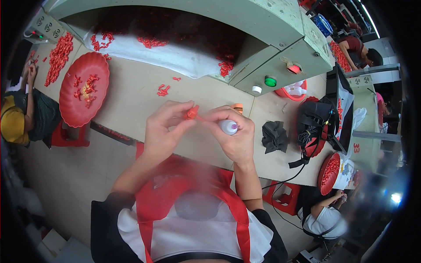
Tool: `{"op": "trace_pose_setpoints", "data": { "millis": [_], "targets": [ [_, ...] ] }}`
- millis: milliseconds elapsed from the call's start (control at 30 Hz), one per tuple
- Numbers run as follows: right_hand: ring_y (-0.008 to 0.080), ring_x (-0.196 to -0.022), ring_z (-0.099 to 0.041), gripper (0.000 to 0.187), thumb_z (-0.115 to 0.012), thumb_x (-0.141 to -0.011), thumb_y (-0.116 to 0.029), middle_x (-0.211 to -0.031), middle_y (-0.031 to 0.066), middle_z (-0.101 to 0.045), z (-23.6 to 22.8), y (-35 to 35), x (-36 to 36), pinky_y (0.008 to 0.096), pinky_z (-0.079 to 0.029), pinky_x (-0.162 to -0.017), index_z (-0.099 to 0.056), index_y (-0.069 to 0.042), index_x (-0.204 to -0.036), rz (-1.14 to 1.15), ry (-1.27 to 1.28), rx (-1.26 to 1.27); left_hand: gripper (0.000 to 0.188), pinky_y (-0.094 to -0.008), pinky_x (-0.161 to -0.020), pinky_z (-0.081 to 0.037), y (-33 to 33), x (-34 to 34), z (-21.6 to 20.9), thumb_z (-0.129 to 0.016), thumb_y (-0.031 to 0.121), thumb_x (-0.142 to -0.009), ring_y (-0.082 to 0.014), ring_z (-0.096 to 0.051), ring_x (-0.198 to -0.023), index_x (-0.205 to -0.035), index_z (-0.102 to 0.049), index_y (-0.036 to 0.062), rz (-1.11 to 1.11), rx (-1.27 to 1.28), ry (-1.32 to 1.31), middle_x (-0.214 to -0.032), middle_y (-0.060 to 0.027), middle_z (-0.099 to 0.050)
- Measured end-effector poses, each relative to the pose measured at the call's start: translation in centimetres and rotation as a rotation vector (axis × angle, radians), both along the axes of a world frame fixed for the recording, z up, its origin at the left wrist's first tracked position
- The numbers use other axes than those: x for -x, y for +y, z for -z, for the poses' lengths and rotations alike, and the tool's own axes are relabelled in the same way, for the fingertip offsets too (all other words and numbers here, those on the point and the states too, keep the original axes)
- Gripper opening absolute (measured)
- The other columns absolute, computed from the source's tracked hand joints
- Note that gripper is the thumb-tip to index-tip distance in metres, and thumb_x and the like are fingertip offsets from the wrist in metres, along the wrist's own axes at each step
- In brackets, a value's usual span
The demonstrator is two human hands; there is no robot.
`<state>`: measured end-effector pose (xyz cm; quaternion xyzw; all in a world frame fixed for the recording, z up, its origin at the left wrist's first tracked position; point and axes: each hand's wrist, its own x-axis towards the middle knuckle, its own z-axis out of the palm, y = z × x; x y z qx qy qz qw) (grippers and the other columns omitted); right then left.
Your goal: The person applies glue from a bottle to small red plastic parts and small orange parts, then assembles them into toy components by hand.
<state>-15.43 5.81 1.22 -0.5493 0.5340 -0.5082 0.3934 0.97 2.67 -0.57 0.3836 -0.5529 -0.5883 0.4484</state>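
My left hand [163, 127] pinches a small red plastic piece [191, 112] between thumb and fingertips, above the table. My right hand [240, 142] is closed round a small white squeeze bottle [227, 126] with a purple tip. Its thumb and forefinger also meet at the right end of the red piece, where a thin red part shows. Whether that part is separate I cannot tell. Just behind my right hand stands a small orange object [237, 106], partly hidden. Several loose red pieces [163, 90] lie on the table beyond my left hand.
A red scalloped tray [69, 101] and a heap of red pieces [58, 59] are at left. Ahead is a pale green machine [280, 30] with white sheeting. On the right are a black cloth [275, 136], a black bag [316, 116] with cables and a red basket [302, 97]. Other people work nearby.
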Motion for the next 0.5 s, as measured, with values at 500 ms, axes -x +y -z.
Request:
{"op": "trace_pose_setpoints", "data": {
  "millis": [500],
  "targets": [
    [0.0114,-0.073,-0.056,0.013,-0.067,-0.069,0.007,-0.081,0.0056,-0.061,0.7,-0.5,0.2,0.0232,-0.044,-0.065,-0.060,0.001,-0.079,-0.031,-0.059,-0.063,0.031,-0.0269,-0.071,-0.055,-0.5,-0.1,-0.9,-0.063,-0.010,-0.073,-0.0175,-0.062,-0.081,-0.103,-0.060,-0.0024,-0.031,0.364,-0.313,-0.094,-0.0116,-0.057]
  ]
}}
